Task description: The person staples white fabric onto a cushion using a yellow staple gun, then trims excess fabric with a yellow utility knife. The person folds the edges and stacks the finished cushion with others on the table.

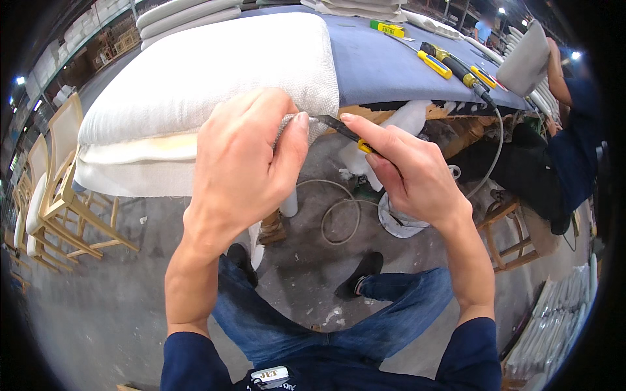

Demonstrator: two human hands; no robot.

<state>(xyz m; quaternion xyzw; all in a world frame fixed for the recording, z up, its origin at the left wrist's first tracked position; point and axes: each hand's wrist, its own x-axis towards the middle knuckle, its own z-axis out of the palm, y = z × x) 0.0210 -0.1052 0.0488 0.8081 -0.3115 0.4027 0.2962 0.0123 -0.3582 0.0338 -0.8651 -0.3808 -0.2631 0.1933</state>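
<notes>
A cushion (pixel 215 72) covered in whitish woven fabric lies on the left of a blue-covered table, and its near side shows pale foam (pixel 173 144) between fabric layers. My left hand (pixel 251 156) is closed at the cushion's near right corner, pinching the fabric edge between thumb and fingers. My right hand (pixel 411 169) grips a slim black tool (pixel 342 128) with a yellow handle part. Its dark tip meets the fabric just beside my left thumb. The palm hides most of the handle, and the tool's exact kind is unclear.
On the blue table top (pixel 378 65) lie a yellow-handled screwdriver (pixel 434 65), a yellow-and-black power tool (pixel 464 73) with a hose (pixel 499 140), and a green-yellow box (pixel 387 28). A co-worker (pixel 561 137) holds a grey panel (pixel 525 60) at right. Wooden chairs (pixel 62 189) stand left.
</notes>
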